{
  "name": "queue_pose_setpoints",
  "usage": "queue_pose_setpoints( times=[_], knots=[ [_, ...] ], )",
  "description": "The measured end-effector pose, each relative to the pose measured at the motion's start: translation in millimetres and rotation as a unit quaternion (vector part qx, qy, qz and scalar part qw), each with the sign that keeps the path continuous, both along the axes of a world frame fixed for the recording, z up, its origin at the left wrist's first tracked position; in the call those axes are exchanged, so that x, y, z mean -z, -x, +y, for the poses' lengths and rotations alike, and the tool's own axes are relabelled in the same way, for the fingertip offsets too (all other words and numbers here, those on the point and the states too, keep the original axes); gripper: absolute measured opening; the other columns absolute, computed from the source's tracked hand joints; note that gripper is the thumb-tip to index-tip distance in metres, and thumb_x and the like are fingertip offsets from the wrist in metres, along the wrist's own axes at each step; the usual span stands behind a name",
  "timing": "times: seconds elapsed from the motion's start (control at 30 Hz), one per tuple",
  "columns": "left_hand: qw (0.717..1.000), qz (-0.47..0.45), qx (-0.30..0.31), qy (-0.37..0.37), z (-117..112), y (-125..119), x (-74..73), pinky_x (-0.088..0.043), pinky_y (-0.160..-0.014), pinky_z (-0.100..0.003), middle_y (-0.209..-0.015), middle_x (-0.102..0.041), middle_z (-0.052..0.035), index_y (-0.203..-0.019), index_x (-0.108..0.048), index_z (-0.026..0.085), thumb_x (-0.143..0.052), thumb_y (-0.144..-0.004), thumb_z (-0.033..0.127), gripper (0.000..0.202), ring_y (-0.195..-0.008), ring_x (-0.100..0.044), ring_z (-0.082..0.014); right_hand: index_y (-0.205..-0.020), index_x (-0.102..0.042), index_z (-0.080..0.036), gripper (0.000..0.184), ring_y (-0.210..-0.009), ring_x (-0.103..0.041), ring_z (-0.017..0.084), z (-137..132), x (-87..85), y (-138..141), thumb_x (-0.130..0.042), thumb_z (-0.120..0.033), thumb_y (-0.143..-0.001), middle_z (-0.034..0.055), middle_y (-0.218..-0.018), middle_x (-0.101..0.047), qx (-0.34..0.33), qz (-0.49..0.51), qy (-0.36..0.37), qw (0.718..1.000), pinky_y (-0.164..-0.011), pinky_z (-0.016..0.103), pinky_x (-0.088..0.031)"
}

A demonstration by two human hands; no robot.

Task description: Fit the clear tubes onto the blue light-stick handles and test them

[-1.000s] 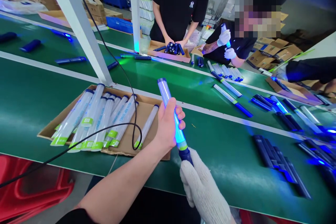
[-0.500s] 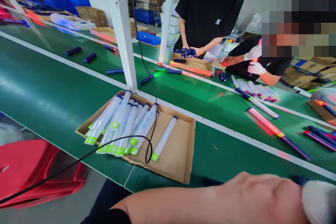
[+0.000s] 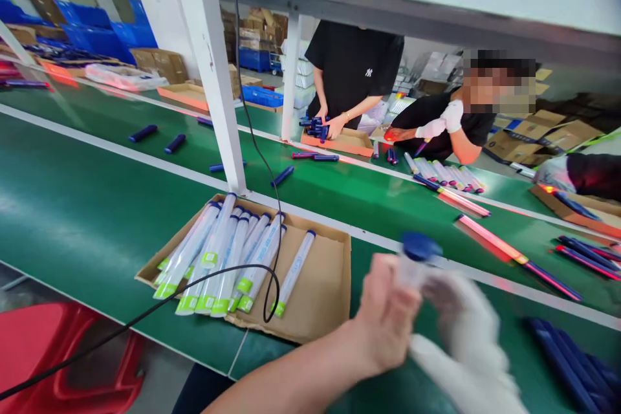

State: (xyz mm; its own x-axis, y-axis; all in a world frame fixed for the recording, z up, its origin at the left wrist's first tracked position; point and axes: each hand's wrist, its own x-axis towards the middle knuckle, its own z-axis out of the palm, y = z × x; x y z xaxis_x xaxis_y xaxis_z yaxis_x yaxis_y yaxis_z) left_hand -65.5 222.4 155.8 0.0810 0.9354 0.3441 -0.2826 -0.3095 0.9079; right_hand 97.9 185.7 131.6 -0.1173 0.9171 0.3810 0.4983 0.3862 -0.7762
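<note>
My bare left hand (image 3: 388,317) is closed around a clear light stick with a blue cap (image 3: 421,249), held upright over the green belt (image 3: 87,220). My white-gloved right hand (image 3: 460,330) is smeared by motion and wraps the same stick from the right. The stick's lower part is hidden behind both hands. To the left of my hands lies a shallow cardboard tray (image 3: 330,297) with several clear tubes (image 3: 218,259) that have green labels and blue caps.
A white post (image 3: 213,77) stands behind the tray, and a black cable (image 3: 262,162) loops down over it. Dark blue handles (image 3: 567,362) lie at right. Red-lit sticks (image 3: 490,239) rest on the belt. Two people work across it. A red stool (image 3: 72,362) sits lower left.
The view has tilted up and my hands have risen back into frame with the stick. The stick no longer glows blue, and the sticks on the belt have turned from blue to red.
</note>
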Motion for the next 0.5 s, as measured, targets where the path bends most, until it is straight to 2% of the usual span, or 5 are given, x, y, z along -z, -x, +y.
queue_pose_setpoints(
  times=[0.13,0.2,0.3,0.4,0.5],
  knots=[
    [0.956,0.261,-0.134,0.019,28,70,-10.8,-0.050,-0.109,-0.044,-0.143,-0.051,-0.0227,-0.143,-0.034,0.017,-0.045,-0.108,0.058,0.055,-0.131,-0.057,-0.0296,-0.118,-0.070,-0.024,0.026,-0.096,-0.075,0.026,44,10.2,35,-0.058,-0.041,-0.103,0.0029,-0.104,-0.077,-0.035,-0.089,0.201,0.975,-0.085,0.039,-0.062],
    [0.804,0.565,-0.165,0.083,40,102,-9.6,-0.044,-0.116,-0.050,-0.151,-0.047,-0.0262,-0.151,-0.031,0.014,-0.060,-0.103,0.049,0.067,-0.145,-0.047,-0.0370,-0.128,-0.066,-0.020,0.030,-0.083,-0.072,0.021,99,9.9,40,-0.055,-0.039,-0.108,0.0020,-0.096,-0.075,0.017,-0.109,0.206,0.972,-0.076,0.036,-0.061],
    [0.719,0.659,-0.137,0.174,47,138,2.7,-0.051,-0.100,-0.057,-0.130,-0.062,-0.0304,-0.140,-0.047,0.007,-0.066,-0.092,0.022,0.055,-0.125,-0.063,-0.0476,-0.123,-0.067,-0.016,0.027,-0.081,-0.071,0.018,196,-4.6,28,-0.066,-0.038,-0.108,0.0042,-0.102,-0.073,0.119,-0.159,0.229,0.953,-0.075,0.035,-0.062],
    [0.708,0.676,-0.089,0.183,45,160,22.3,-0.055,-0.091,-0.050,-0.112,-0.071,-0.0239,-0.124,-0.056,0.011,-0.057,-0.092,0.020,0.033,-0.110,-0.072,-0.0426,-0.126,-0.069,-0.017,0.029,-0.101,-0.072,0.023,259,-20.3,2,-0.072,-0.037,-0.106,0.0080,-0.120,-0.072,0.200,-0.207,0.227,0.930,-0.090,0.043,-0.063],
    [0.778,0.599,-0.096,0.165,43,177,40.6,-0.054,-0.094,-0.049,-0.103,-0.074,-0.0131,-0.111,-0.055,0.023,-0.051,-0.095,0.032,0.019,-0.105,-0.072,-0.0376,-0.134,-0.067,-0.018,0.034,-0.114,-0.070,0.027,257,-23.0,-39,-0.071,-0.037,-0.105,0.0105,-0.133,-0.069,0.259,-0.244,0.203,0.912,-0.099,0.049,-0.061]
  ],
)
